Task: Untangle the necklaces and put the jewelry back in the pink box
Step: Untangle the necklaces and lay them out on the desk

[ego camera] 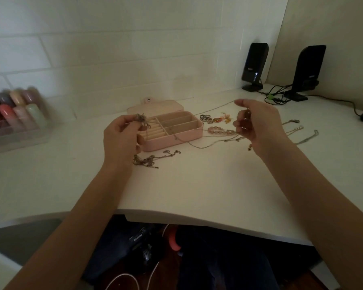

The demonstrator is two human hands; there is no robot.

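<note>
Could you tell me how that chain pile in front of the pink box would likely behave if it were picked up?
The chain pile lies in loose bunched loops, so it is probably floppy and would dangle. Its fine links suggest it is light, and the overlapping strands may snag and lift together.

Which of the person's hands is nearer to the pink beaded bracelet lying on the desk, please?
The right hand: it is raised just beside the pink beaded bracelet's right end. The left hand is across the pink box, over its left end.

The necklaces (149, 160) look like thin shiny metal. The pink box (176, 140) looks smooth and matt. The speakers (255, 63) are glossy black plastic.
</note>
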